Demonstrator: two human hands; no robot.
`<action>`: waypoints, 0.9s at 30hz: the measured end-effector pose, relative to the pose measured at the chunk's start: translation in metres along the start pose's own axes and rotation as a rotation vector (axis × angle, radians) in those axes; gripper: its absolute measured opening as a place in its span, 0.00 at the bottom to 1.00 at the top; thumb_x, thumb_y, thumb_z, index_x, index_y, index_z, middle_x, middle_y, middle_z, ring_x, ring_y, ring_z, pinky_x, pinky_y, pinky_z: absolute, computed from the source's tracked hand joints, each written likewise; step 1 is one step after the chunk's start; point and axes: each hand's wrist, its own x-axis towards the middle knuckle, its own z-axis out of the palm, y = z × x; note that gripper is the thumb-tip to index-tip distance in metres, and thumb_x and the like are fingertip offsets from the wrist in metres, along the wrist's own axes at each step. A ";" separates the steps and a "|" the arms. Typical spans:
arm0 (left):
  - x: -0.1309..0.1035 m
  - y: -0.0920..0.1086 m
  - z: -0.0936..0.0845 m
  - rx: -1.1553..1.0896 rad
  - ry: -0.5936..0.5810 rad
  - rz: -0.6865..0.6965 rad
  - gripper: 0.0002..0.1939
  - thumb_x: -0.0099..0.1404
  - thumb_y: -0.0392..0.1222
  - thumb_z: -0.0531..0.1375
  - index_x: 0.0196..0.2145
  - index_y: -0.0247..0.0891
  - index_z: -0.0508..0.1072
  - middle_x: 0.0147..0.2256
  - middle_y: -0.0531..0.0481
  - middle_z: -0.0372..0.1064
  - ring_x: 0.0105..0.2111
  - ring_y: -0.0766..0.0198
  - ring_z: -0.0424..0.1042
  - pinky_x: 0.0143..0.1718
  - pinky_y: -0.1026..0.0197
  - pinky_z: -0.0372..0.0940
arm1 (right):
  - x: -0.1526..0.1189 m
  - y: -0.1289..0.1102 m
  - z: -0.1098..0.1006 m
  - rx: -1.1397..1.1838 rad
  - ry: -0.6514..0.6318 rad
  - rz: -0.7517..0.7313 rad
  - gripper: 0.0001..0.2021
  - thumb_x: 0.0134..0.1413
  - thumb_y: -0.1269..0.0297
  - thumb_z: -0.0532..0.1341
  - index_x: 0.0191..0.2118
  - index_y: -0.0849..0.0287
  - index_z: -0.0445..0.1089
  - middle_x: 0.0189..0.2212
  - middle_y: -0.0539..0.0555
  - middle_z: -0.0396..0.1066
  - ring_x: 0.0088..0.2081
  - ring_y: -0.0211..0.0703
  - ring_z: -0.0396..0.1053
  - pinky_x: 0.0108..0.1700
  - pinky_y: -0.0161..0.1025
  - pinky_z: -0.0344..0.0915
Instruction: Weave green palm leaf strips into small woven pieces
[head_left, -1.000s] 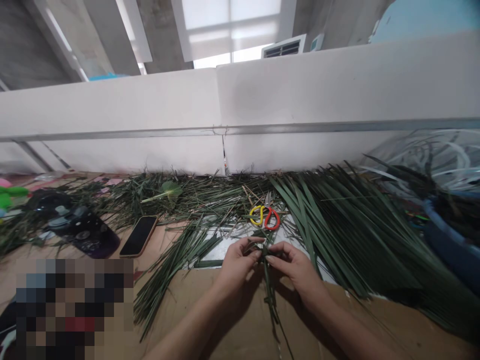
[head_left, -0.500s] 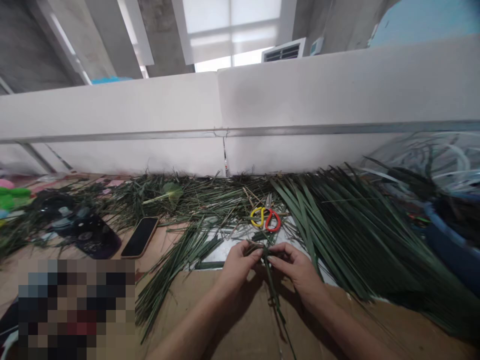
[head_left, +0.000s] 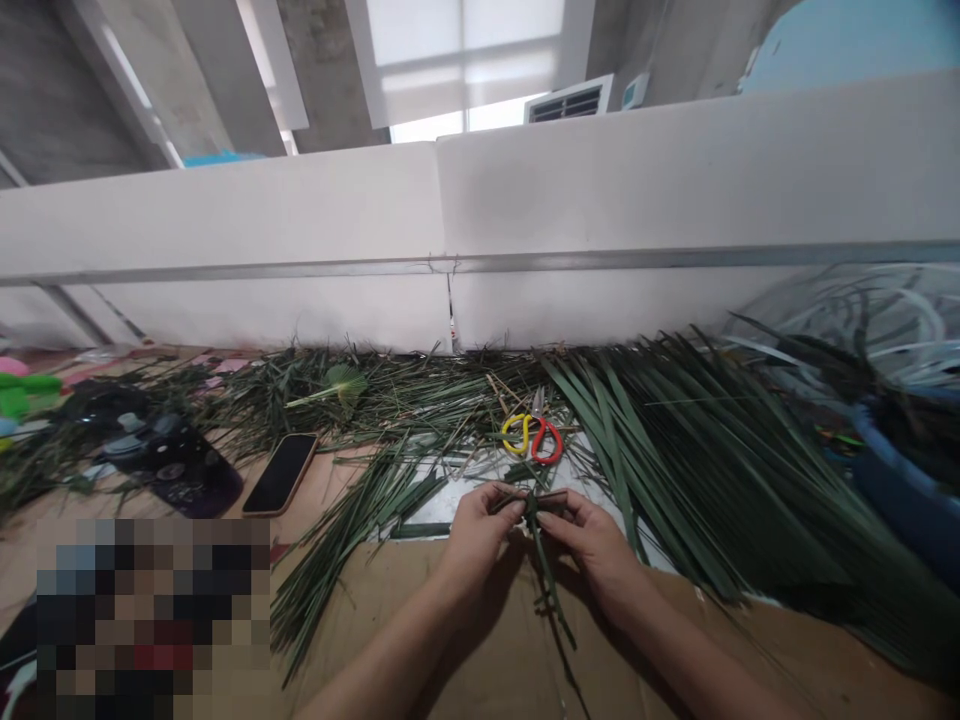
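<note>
Leaf strips [head_left: 544,560] sit pinched between both hands [head_left: 478,530].

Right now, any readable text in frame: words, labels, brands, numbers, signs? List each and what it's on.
Readable text: none.
Dark bottle: pale markings, too small and blurred to read.
Phone: screen dark, no text visible.
Scissors: no lettering discernible.
Held green strips: no lettering discernible.

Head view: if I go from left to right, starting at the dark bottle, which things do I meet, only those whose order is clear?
Dark bottle → phone → left hand → right hand → blue container.
</note>
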 end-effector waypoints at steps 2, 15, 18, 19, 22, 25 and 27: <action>-0.002 0.002 0.001 -0.020 -0.017 -0.026 0.13 0.50 0.43 0.74 0.32 0.36 0.79 0.33 0.46 0.75 0.32 0.63 0.71 0.35 0.62 0.64 | 0.001 -0.001 -0.001 -0.001 0.020 0.011 0.22 0.38 0.51 0.80 0.36 0.57 0.78 0.28 0.51 0.78 0.28 0.40 0.71 0.32 0.36 0.64; 0.001 -0.002 -0.001 -0.007 0.001 -0.038 0.14 0.50 0.44 0.74 0.32 0.37 0.79 0.32 0.47 0.74 0.31 0.63 0.71 0.35 0.62 0.64 | 0.001 0.003 -0.002 0.027 0.002 0.032 0.19 0.41 0.53 0.79 0.37 0.57 0.79 0.30 0.51 0.79 0.30 0.40 0.74 0.33 0.35 0.65; 0.003 -0.001 -0.001 0.078 -0.002 0.041 0.11 0.51 0.44 0.72 0.30 0.36 0.79 0.32 0.45 0.75 0.32 0.61 0.71 0.36 0.61 0.64 | 0.002 0.003 -0.001 0.031 -0.012 0.016 0.19 0.41 0.54 0.79 0.38 0.57 0.79 0.31 0.51 0.80 0.32 0.41 0.75 0.36 0.36 0.67; 0.003 0.000 -0.001 0.111 -0.008 0.068 0.11 0.52 0.44 0.72 0.30 0.36 0.80 0.31 0.44 0.76 0.32 0.60 0.71 0.37 0.60 0.64 | 0.002 0.003 -0.001 0.031 -0.014 0.016 0.19 0.41 0.54 0.79 0.37 0.57 0.79 0.31 0.52 0.80 0.32 0.42 0.75 0.37 0.36 0.67; 0.004 0.002 -0.001 0.162 -0.015 0.100 0.11 0.53 0.45 0.72 0.30 0.35 0.80 0.31 0.44 0.76 0.33 0.59 0.71 0.39 0.59 0.64 | 0.002 0.003 -0.002 0.036 -0.009 0.031 0.19 0.41 0.54 0.79 0.37 0.58 0.79 0.31 0.52 0.80 0.31 0.42 0.75 0.36 0.37 0.68; 0.005 0.001 -0.002 0.168 -0.014 0.084 0.13 0.53 0.48 0.72 0.30 0.35 0.79 0.30 0.45 0.75 0.32 0.60 0.70 0.37 0.60 0.63 | 0.002 0.003 -0.002 0.065 0.018 0.056 0.20 0.39 0.54 0.80 0.36 0.57 0.78 0.28 0.52 0.79 0.28 0.41 0.74 0.33 0.36 0.67; 0.005 -0.001 -0.002 0.168 -0.012 0.070 0.14 0.53 0.50 0.72 0.29 0.35 0.79 0.29 0.46 0.74 0.31 0.61 0.69 0.35 0.60 0.62 | 0.002 0.003 -0.002 0.071 0.027 0.061 0.20 0.38 0.54 0.80 0.35 0.58 0.77 0.26 0.51 0.79 0.27 0.41 0.74 0.32 0.36 0.67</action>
